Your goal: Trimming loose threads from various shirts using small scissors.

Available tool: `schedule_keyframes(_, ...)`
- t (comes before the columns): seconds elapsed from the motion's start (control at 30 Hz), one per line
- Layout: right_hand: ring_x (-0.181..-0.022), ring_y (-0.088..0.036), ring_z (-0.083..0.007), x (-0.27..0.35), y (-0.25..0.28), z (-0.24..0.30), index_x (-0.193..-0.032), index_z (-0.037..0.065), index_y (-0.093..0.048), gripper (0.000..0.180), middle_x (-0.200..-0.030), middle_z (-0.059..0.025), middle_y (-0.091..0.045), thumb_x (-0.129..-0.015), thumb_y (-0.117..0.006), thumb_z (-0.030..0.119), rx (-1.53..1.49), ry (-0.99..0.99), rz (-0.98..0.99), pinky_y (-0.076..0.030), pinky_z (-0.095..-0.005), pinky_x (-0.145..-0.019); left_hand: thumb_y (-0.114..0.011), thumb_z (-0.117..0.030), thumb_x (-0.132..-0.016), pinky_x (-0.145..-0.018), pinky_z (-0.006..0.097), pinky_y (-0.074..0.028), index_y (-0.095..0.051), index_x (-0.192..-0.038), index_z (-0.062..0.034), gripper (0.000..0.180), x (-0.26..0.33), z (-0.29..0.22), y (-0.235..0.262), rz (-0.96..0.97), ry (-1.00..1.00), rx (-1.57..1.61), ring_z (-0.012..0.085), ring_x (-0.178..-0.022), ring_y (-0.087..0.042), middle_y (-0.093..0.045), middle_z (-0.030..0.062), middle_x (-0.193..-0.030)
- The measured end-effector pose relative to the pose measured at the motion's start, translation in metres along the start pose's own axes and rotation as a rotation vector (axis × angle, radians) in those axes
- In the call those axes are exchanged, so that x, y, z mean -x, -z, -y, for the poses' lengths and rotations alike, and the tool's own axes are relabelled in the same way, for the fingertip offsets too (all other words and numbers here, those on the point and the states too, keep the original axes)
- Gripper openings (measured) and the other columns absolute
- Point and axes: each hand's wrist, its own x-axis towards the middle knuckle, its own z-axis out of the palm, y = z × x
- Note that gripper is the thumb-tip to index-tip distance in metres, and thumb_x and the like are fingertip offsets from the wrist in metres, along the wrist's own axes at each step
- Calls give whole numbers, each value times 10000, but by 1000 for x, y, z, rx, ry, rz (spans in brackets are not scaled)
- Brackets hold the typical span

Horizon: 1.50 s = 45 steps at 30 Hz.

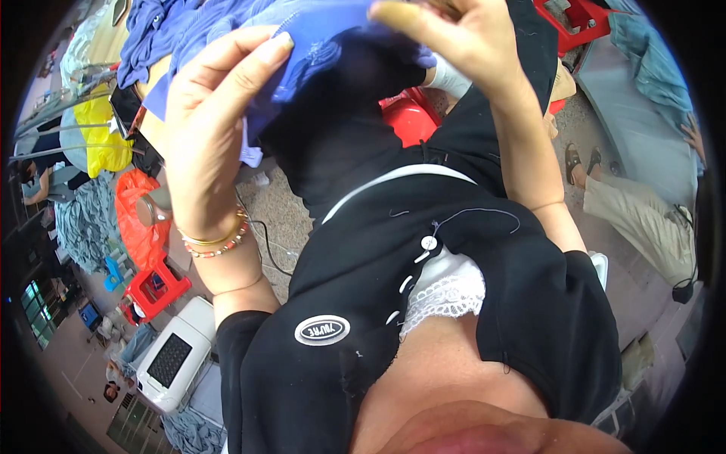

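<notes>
The left hand (212,94) pinches the blue cloth (321,29); whether the right hand (465,39) grips it I cannot tell; this piece looks unfinished, a blue pile (162,29) lying far left

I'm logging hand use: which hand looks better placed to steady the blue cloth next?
Probably the left hand: it visibly pinches the blue cloth. The right hand, near the picture's top edge, shows no clear grip.
</notes>
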Motion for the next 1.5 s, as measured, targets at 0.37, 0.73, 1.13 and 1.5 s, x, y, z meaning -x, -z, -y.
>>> schedule_keyframes(0.37, -614, -499, -94, 25, -11, -22, -1191, 53, -719, 493, -755, -18, -544, -719, -852, 105, 653, 570, -100, -400, -230, -518, -639, -6, -945, -898, 213, -495, -658, -1135, 61, 203, -9, 13, -13, -55, -33, 211, 129, -994, -666, -704, 105, -1079)
schedule_keyframes(0.73, -581, -562, -141, 20, -17, -26, -1136, 165, -752, 408, -716, -15, -587, -736, -827, 154, 651, 508, -135, -460, -275, -524, -671, -33, -928, -919, 223, -481, -678, -1117, 42, 203, -11, 23, -10, -54, -22, 165, 113, -994, -658, -712, 85, -1061)
schedule_keyframes(1.13, -853, -563, -33, 2, -35, -12, -1155, -40, -664, 275, -952, 17, -645, -911, -733, 67, -339, -114, -44, -442, -178, -677, -653, -58, -949, -920, 233, -474, -683, -1131, 46, 212, -14, 25, 1, -108, -39, -33, 114, -988, -645, -702, 81, -1063)
schedule_keyframes(1.5, -680, -534, -20, 1, -3, -26, -946, -7, -692, 104, -798, 20, -664, -900, -739, 73, -87, 61, 127, -416, -182, -600, -663, -130, -958, -824, 193, -459, -707, -1100, 14, 207, 12, 12, 6, -47, 57, -391, 52, -895, -608, -690, -8, -958)
